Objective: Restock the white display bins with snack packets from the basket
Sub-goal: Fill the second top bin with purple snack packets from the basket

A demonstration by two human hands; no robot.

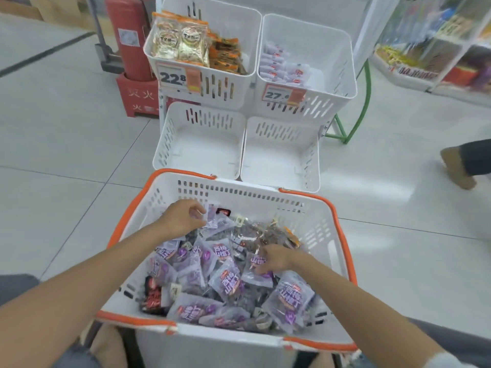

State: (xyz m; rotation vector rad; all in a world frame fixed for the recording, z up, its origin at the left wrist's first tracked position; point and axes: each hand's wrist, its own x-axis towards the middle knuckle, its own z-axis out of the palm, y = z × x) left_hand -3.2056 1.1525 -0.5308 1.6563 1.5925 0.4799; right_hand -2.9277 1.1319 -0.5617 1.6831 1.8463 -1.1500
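Note:
A white basket [265, 197] with an orange rim stands in front of me, full of purple snack packets [225, 280] and some darker ones. My left hand [180, 217] reaches into its far left part and pinches a purple packet [216, 221]. My right hand [273, 258] lies on the pile at the right, fingers curled on another purple packet [256, 269]. Behind the basket two lower white bins, left [202, 150] and right [281, 158], hold nothing. Above them, one upper bin [212, 83] holds gold and orange packets and the other [313, 83] holds pale packets.
A red fire extinguisher [127, 35] on a red stand is left of the bins. A green frame [358, 118] stands to their right. Another person's foot [457, 166] is on the tiled floor at the right. Stocked shelves [435, 49] fill the far right.

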